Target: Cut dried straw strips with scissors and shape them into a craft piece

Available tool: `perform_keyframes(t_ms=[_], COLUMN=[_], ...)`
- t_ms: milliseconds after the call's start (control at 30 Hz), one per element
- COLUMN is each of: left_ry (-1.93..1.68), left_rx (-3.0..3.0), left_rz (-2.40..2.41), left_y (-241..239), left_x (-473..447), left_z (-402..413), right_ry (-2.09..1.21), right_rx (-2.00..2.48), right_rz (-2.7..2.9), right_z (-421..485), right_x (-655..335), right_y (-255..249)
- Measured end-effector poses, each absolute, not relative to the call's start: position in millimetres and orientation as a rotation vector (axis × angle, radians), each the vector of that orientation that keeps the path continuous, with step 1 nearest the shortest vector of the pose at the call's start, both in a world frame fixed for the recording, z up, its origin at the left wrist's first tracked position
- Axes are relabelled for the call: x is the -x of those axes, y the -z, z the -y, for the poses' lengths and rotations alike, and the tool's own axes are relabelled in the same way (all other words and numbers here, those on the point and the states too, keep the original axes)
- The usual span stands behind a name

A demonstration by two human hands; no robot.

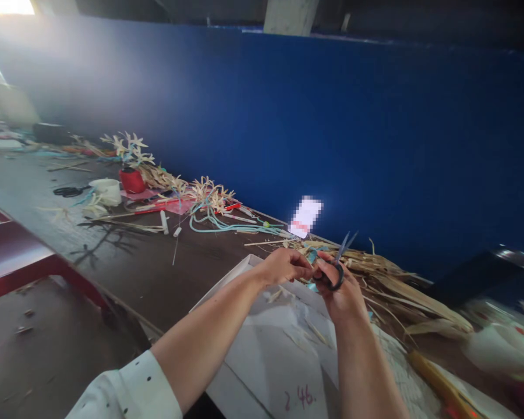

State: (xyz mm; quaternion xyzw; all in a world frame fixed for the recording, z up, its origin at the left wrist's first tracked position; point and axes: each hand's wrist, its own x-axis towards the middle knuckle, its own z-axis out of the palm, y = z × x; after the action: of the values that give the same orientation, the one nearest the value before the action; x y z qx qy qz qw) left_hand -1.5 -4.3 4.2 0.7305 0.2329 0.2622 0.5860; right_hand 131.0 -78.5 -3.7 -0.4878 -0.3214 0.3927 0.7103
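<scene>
My right hand (344, 297) is wrapped round the black handles of a pair of scissors (341, 274). Their slightly parted blades point up and away from me. Close beside it, my left hand (286, 266) is closed in a pinch, its fingertips meeting the fingers of the right. Whatever lies in that pinch is too small and hidden to name. Below both hands stands a white box (283, 361) with red handwriting and pale dry scraps on it. Just beyond the right hand lies a long bundle of dry tan husks (419, 297).
A blue panel (375, 145) runs along the table's back. To the left are pale husk flowers (209, 195), light-blue cords (213, 222), a red thread spool (131, 181), a white cup (107, 192) and another pair of scissors (70, 191). A red stool (17, 256) stands at the near left.
</scene>
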Motion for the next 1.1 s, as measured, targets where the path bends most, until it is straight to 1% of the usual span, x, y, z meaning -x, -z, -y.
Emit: perform_keyframes(t_ms=[267, 500, 867, 1100], left_ry=[-0.561, -0.569, -0.519, -0.448], left_rx=[-1.693, -1.514, -1.464, -1.532], left_rz=[-0.445, -0.399, -0.477, -0.497], left_y=[-1.7, -4.3, -3.6, -3.9], left_x=[1.7, 3.4, 5.7, 6.6], left_z=[2.7, 4.7, 4.0, 3.8], right_ry=[-0.833, -0.822, -0.78, -0.681], right_rx=[1.105, 1.097, 1.063, 1.096], right_rz=[0.679, 0.667, 0.612, 0.659], right_z=[79.4, 79.8, 79.2, 78.7], right_x=[-131.9, -129.9, -133.9, -132.0], right_y=[1.9, -1.0, -1.3, -2.4])
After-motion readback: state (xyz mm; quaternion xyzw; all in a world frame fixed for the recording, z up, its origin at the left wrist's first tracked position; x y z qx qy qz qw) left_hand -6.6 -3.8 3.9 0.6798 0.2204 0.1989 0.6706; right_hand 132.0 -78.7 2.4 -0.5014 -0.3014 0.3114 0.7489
